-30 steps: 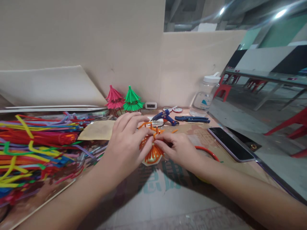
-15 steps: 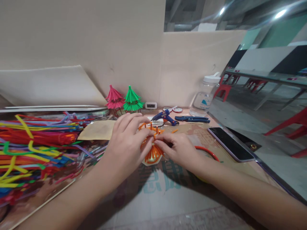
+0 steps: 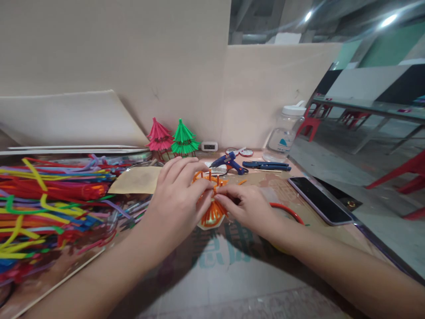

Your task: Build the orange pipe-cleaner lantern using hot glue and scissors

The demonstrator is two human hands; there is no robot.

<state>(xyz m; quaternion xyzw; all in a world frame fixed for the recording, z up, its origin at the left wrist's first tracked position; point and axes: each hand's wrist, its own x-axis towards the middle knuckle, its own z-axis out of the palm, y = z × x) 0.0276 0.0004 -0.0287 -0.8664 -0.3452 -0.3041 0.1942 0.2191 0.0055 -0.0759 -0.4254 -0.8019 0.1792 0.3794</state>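
Between my hands is an orange pipe-cleaner piece (image 3: pixel 213 213), with strands fanning down over a pale base and short brown-orange stubs standing up from its top. My left hand (image 3: pixel 181 190) curls over its left side, thumb and fingers closed on it. From the right, my right hand (image 3: pixel 244 204) pinches the same piece with thumb and forefinger. The fingertips of both hands nearly meet at its middle and hide part of it. Just behind lies a blue glue gun (image 3: pixel 229 161).
Bundles of coloured pipe cleaners (image 3: pixel 66 190) cover the left side. Pink (image 3: pixel 159 137) and green (image 3: pixel 184 139) pagoda-like roofs stand at the back, beside a small digital clock (image 3: pixel 209 146). Blue pliers (image 3: pixel 267 165), a water bottle (image 3: pixel 282 135) and a phone (image 3: pixel 318 200) are on the right.
Almost nothing differs. Both hands keep their hold on the orange piece, and the whole view has shifted very slightly.
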